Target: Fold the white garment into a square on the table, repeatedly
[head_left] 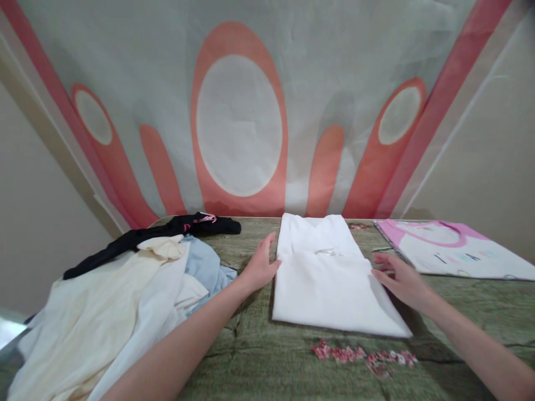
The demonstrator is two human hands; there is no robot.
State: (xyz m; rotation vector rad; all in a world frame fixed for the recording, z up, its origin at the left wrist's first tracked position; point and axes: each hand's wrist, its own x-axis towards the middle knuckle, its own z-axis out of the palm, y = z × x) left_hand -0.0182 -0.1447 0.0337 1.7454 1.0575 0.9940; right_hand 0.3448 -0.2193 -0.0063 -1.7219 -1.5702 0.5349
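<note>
A white garment (321,287), folded into a long rectangle, lies flat on the table with a drawstring or tie showing near its middle. At its left edge is my left hand (262,263), fingers apart, the thumb touching or nearly touching the cloth. My right hand (399,280) is at the opposite edge, its fingers loosely bent and spread, with the fingertips by the fabric. Neither hand grips the cloth. Whether the right fingertips press on it I cannot tell.
A loose heap of cream clothes (100,317), a light blue garment (204,262) and a black garment (154,236) lies at the left. On the right is a folded pink-and-white shirt (463,253). The wood-patterned tabletop (259,356) ends at a patterned backdrop (159,50).
</note>
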